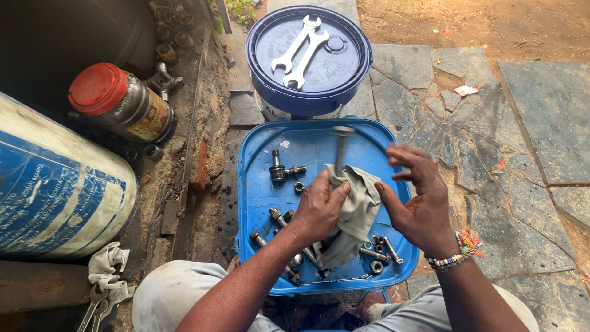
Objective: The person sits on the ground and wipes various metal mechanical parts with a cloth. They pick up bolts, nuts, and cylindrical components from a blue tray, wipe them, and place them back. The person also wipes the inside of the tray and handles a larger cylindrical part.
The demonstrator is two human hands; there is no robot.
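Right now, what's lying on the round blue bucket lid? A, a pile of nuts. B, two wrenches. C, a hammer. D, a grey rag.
B: two wrenches lie crossed on the bucket lid; the rag is in the left hand.

Two open-ended spanners (301,51) lie crossed on a round blue bucket lid (350,77) at the far side. At left, a red-capped jar (123,103) lies beside a blue-and-white drum (55,190). A white rag (107,269) sits near left.
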